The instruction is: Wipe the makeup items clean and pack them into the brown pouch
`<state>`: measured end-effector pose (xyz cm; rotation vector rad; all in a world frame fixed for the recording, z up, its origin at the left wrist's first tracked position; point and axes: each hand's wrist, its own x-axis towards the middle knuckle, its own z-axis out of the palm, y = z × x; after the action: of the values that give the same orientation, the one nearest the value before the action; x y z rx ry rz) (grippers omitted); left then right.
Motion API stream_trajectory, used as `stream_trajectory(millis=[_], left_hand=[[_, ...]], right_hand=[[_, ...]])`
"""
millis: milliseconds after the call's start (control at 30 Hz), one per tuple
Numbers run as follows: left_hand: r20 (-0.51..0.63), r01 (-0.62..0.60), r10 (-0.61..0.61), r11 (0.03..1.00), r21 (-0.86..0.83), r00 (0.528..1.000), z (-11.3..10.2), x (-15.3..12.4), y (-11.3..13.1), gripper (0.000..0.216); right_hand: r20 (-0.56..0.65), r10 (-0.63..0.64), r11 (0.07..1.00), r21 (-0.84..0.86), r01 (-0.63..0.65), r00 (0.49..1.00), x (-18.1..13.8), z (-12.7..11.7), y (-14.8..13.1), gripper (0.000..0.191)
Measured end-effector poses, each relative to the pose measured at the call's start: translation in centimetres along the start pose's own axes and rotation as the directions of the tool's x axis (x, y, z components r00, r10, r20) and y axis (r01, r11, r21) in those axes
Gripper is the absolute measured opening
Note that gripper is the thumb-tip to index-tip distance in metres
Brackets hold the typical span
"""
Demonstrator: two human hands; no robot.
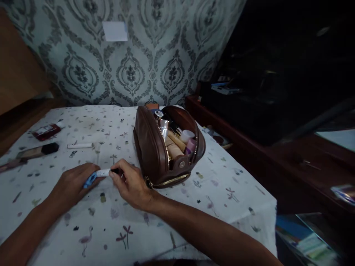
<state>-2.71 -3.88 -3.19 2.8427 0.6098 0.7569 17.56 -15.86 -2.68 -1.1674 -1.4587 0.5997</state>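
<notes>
My left hand (74, 179) is closed around a crumpled blue cloth (90, 180), which wraps one end of a slim white cosmetic tube (103, 173). The tube's other end, which looks dark, is pinched between the thumb and fingers of my right hand (132, 185). Both hands are low over the table, just left of a brown makeup bag (149, 147). The bag stands unzipped, packed with tubes, jars and small bottles. My fingers hide part of the cloth and of the tube's dark end.
A white stick-like tube (80, 146), a foundation bottle with a black cap (37, 150) and a dark red bottle (46, 132) lie at the left on the patterned tablecloth (111, 229). Behind is a patterned wall (130, 70); a dark red cabinet (238, 155) borders the right.
</notes>
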Motion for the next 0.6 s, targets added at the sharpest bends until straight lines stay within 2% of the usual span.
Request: stream_trajectory(millis=[67, 167, 233, 333, 400, 467, 533, 600], left_hand=[[0.033, 0.135, -0.132, 0.986, -0.094, 0.991, -0.4, 0.2, -0.1, 0.028], [0.111, 0.373, -0.356, 0.894, -0.250, 0.928, -1.3, 0.7, 0.5, 0.038], [0.131, 0.506, -0.494, 0.789, -0.347, 0.860, -2.0, 1.1, 1.1, 0.041], [0.125, 0.642, -0.678, 0.597, -0.480, 0.724, -2.8, 1.4, 2.0, 0.039], [0.169, 0.678, -0.756, 0.435, -0.592, 0.632, -3.0, 1.6, 2.5, 0.037], [0.227, 0.664, -0.798, 0.265, -0.699, 0.559, -2.9, 1.9, 3.0, 0.037], [0.257, 0.611, -0.814, 0.145, -0.778, 0.522, -2.8, 2.3, 3.5, 0.036], [0.255, 0.554, -0.817, 0.093, -0.828, 0.518, -2.7, 2.8, 3.9, 0.033]], right_hand=[[-0.045, -0.004, 1.000, 0.009, 0.004, 0.999, 0.1, -0.2, -0.3, 0.012], [-0.069, 0.008, 1.000, 0.027, -0.006, 0.998, 0.1, -0.4, -0.7, 0.011], [-0.054, 0.045, 0.998, 0.037, -0.043, 0.998, 0.2, -0.5, -1.0, 0.011], [-0.057, 0.092, 0.995, 0.055, -0.089, 0.994, 0.3, -0.6, -1.4, 0.015], [-0.063, 0.102, 0.993, 0.064, -0.098, 0.993, 0.5, -0.6, -1.5, 0.017], [-0.061, 0.105, 0.992, 0.071, -0.100, 0.993, 0.5, -0.6, -1.6, 0.016], [-0.055, 0.103, 0.992, 0.078, -0.098, 0.993, 0.5, -0.4, -1.5, 0.016], [-0.032, 0.091, 0.994, 0.059, -0.089, 0.995, 0.3, -0.1, -1.3, 0.017]])
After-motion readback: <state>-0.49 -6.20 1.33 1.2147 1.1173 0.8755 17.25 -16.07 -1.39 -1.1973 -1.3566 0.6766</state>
